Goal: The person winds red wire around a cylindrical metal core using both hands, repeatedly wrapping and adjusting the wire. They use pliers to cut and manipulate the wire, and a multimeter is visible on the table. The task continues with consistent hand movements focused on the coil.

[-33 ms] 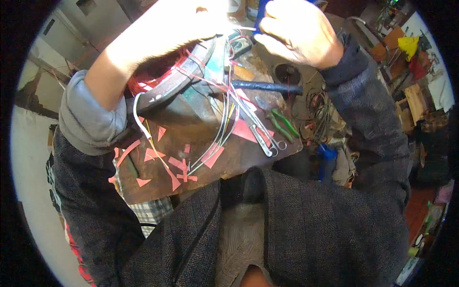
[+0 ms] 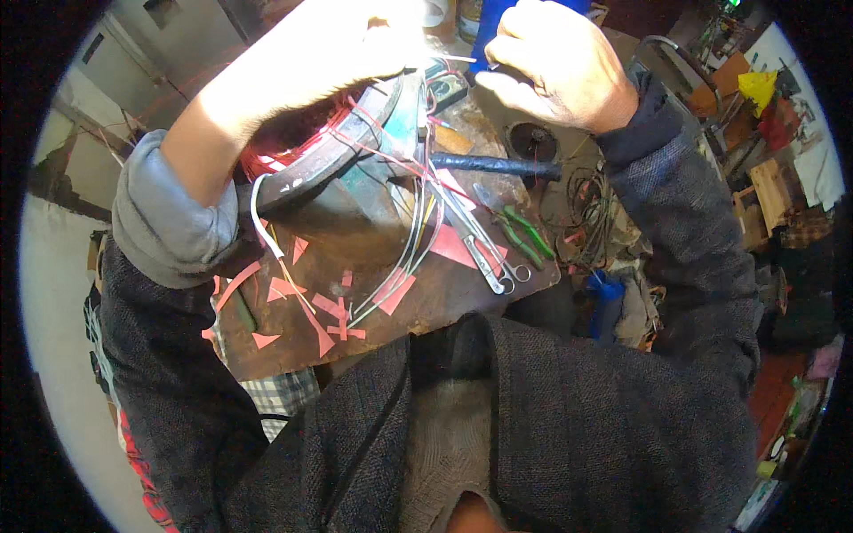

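Bright light washes out my left hand, which is curled above a curved grey metal ring holding red wire windings. A thin white tube sticks out from beside it toward my right hand. The right fingers are pinched together around something small that I cannot make out, a little apart from the tube's end. Red wires and several pale sleeved leads trail from the ring over the bench. A white sleeve bends over the ring's near left side.
On the brown bench top lie pink scraps, scissors, green-handled pliers and a black-wrapped bar. A meter sits behind, near a blue container. Coiled wire lies right of the bench.
My right hand has shifted slightly down and right, and a small gap now shows between its fingers and the white tube. The left hand has barely moved.
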{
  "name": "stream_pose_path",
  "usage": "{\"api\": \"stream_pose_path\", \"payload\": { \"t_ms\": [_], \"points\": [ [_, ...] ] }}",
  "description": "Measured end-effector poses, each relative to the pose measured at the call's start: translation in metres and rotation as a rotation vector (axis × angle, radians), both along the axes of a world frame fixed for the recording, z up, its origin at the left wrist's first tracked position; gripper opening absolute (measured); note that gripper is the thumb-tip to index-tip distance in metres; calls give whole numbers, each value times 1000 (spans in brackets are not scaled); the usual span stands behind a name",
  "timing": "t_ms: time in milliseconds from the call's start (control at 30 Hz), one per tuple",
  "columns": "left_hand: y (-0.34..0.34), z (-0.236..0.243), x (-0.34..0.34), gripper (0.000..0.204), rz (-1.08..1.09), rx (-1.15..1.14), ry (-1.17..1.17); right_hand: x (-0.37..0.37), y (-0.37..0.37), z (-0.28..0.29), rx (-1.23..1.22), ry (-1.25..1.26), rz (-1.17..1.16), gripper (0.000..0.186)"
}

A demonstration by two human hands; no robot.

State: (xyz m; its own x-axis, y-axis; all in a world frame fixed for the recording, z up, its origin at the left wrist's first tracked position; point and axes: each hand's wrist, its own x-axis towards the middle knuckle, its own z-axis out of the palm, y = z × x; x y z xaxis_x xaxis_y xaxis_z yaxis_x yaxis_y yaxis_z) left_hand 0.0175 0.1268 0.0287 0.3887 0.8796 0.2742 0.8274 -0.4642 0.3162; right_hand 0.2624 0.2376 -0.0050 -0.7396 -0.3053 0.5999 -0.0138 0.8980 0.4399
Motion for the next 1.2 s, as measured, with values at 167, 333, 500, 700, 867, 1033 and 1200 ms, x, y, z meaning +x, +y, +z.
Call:
{"api": "stream_pose_path", "payload": {
  "t_ms": [167, 333, 500, 700, 867, 1033, 1200],
  "points": [
    [3, -4, 0, 25, -95, 16, -57, -24, 0, 0, -69, 124, 180, 21],
    [-1, -5, -3, 23, 26, -81, -183, 0, -5, 7, 67, -78, -32, 21],
    [-10, 8, 23, 23, -44, -13, -49, -3, -16, 12, -137, 9, -43, 19],
    [-14, 2, 35, 23, -18, 129, -119, -23, -4, -2, 16, 26, -51, 16],
    [0, -1, -1, 22, -64, 3, -64, 13, 0, -35, 80, 79, -155, 18],
    [-2, -4, -2, 21, -113, 8, -109, 17, -20, -77, -592, -9, -248, 23],
    [-5, 0, 3, 20, -105, -47, -173, -19, -12, -82, -722, 178, -66, 19]
  ]
}}
